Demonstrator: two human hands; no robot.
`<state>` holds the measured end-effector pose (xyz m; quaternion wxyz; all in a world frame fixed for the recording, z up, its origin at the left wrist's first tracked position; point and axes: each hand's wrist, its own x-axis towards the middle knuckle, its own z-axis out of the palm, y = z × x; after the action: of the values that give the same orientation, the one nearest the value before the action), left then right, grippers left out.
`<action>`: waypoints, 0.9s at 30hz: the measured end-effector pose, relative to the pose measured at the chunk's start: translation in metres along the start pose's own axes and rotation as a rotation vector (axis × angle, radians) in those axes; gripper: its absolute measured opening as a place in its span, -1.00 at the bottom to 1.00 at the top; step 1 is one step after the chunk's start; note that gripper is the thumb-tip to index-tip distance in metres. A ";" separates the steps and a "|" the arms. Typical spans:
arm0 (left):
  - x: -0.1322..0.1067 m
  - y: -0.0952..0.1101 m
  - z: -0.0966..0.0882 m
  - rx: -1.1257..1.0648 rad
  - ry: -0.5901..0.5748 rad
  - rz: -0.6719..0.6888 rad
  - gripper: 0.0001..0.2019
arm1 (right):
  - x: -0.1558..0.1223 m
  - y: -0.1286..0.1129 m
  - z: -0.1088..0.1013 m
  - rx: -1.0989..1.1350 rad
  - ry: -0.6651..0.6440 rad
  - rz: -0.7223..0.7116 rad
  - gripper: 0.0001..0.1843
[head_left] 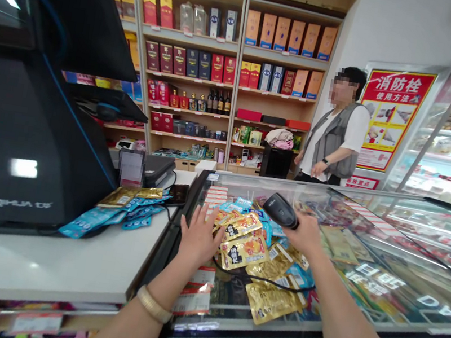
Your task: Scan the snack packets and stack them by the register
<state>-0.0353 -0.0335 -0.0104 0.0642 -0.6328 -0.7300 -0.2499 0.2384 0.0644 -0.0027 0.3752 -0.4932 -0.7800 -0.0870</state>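
My right hand [304, 234] is wrapped round the handle of a black barcode scanner [281, 210], whose head points to the left over the freezer's glass lid. A black cable runs in a loop from it across the packets. With fingers spread, my left hand [201, 235] lies palm down at the left side of a pile of gold snack packets [244, 252]. Its fingertips are at the pile's edge; whether they press on a packet I cannot tell. Blue packets [269, 233] lie among the gold ones, and one gold packet [272, 305] sits nearest me.
On the white counter [42, 268] at left stands a black checkout terminal [38, 162]. More blue packets [136, 215] and a dark phone [178, 195] lie beside it. A person [337, 129] stands beyond the chest freezer [386, 257]. Shelves of boxed bottles [199, 65] line the back wall.
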 end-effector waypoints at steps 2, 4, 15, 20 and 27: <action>0.005 -0.017 -0.011 -0.054 0.138 -0.071 -0.47 | -0.001 -0.002 0.001 -0.002 -0.006 0.001 -0.76; 0.010 -0.041 -0.027 -0.109 0.277 -0.131 -0.50 | -0.002 -0.003 0.002 0.008 -0.017 -0.006 -0.75; 0.007 -0.157 -0.112 0.187 0.211 -0.556 -0.40 | -0.003 -0.013 0.002 -0.031 -0.083 -0.047 -0.77; 0.011 -0.165 -0.115 0.185 0.108 -0.583 -0.40 | -0.005 -0.017 0.003 -0.004 -0.076 -0.077 -0.78; 0.012 -0.174 -0.112 0.163 0.252 -0.595 -0.44 | -0.005 -0.020 0.004 0.024 -0.087 -0.095 -0.82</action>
<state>-0.2288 -0.0854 0.0420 0.1286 -0.3487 -0.8869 -0.2745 0.2206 0.0526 -0.0043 0.3422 -0.4543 -0.8192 -0.0736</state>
